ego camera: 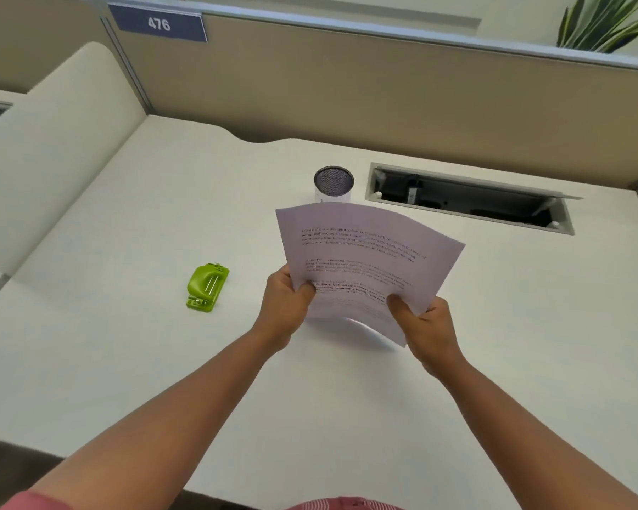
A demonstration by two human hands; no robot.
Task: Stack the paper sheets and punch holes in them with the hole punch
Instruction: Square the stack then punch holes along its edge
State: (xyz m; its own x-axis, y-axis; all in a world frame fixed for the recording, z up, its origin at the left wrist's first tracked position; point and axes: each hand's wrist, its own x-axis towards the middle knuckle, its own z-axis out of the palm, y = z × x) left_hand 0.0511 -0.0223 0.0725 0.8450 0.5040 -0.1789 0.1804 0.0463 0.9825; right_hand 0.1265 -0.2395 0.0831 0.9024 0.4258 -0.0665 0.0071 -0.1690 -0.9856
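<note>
You have the paper sheets lifted off the desk, held up in front of you with the printed side facing you and the far edge bowing away. Your left hand pinches the near left edge, thumb on top; your right hand pinches the near right corner the same way. This looks like the stacking step: the sheets seem gathered but not yet squared. Next, tap the edges level, then carry the stack left to the green hole punch, which sits untouched on the desk, well apart. A mesh-topped cup stands just beyond the paper.
</note>
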